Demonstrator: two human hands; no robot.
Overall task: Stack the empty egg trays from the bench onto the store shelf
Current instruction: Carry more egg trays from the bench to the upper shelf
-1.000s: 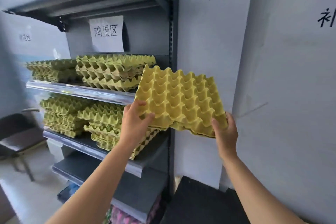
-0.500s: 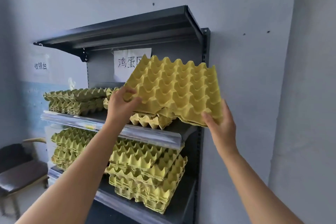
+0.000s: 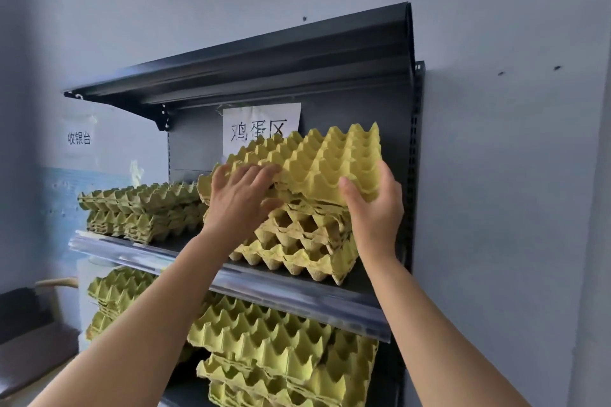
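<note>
A yellow-green empty egg tray [image 3: 317, 162] lies tilted on top of the right-hand stack of trays [image 3: 297, 241] on the upper shelf board [image 3: 297, 294] of the dark metal store shelf. My left hand [image 3: 239, 200] grips the tray's near left edge, fingers spread over its top. At the near right corner, my right hand [image 3: 373, 208] holds the same tray, thumb on its front edge. The tray's far side is raised higher than the near side.
A second stack of trays [image 3: 142, 208] sits at the left of the same board. More tray stacks [image 3: 271, 350] fill the board below. The top shelf [image 3: 264, 66] overhangs above. A paper sign [image 3: 261, 124] hangs on the back panel. A chair [image 3: 29, 334] stands lower left.
Both hands have carried the tray up from beside the lower shelf and inward onto the right-hand stack on the upper board. The view has tilted upward.
</note>
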